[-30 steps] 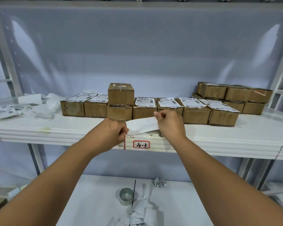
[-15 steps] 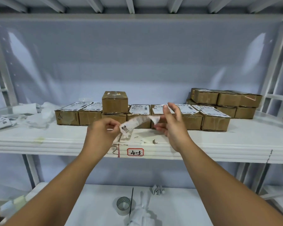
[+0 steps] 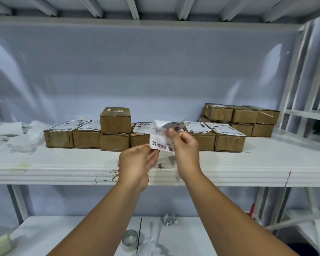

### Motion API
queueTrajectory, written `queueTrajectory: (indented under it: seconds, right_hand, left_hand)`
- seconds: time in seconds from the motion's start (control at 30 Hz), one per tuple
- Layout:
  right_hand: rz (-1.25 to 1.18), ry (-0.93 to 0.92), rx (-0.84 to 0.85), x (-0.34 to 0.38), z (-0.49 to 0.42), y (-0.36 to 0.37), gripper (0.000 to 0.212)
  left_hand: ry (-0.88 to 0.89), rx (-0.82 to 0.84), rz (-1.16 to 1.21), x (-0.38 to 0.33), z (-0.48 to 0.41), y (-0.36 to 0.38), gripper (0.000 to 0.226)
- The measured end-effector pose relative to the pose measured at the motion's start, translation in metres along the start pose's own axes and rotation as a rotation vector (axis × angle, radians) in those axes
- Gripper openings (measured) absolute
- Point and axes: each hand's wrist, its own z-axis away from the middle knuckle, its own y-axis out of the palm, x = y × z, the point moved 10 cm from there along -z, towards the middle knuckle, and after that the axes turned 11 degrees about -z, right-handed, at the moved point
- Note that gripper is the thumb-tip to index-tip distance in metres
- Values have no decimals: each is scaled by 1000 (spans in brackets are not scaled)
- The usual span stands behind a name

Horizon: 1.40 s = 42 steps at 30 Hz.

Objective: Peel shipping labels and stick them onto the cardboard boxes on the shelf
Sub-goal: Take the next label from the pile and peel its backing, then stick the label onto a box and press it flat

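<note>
Head view: both hands (image 3: 137, 159) (image 3: 185, 146) pinch curled, printed shipping label (image 3: 160, 140).

label (image 3: 162, 137) top motion-blurred, print unreadable

Brown cardboard boxes (image 3: 86, 138), white black-printed labels (image 3: 161, 143), white shelf (image 3: 44, 163).

A row of boxes (image 3: 86, 139) stood on the shelf (image 3: 266, 163), one box (image 3: 115, 120) atop it, a two-high stack (image 3: 244, 117) behind its right end. Paper scraps (image 3: 26, 138) lay left; a tape roll (image 3: 130, 237) sat on the lower shelf (image 3: 63, 235).
</note>
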Motion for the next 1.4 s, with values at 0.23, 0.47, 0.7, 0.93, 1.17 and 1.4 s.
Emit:
queueTrajectory:
  seconds: [0.23,0.47,0.7,0.93,1.17,1.4]
  right_hand:
    - [401,-110,210,4,8,27,36]
    - [612,-429,270,25,28,49,21]
    - [624,-557,291,37,39,63,22]
    - [674,-750,287,43,54,73,27]
    - [734,-789,311,40,58,79,27]
    - [764,-819,328,38,61,80,26]
  left_hand:
    - [9,8,-23,-3,5,-3,16]
    - [148,-46,-213,-32,12,-14,19]
    - [296,-46,-308,-51,22,-21,27]
    - [267,-73,-229,-52,25,-35,20]
    - [207,-72,-241,-46,25,-40,23]
    - [163,-70,-251,-43,28,-41,13]
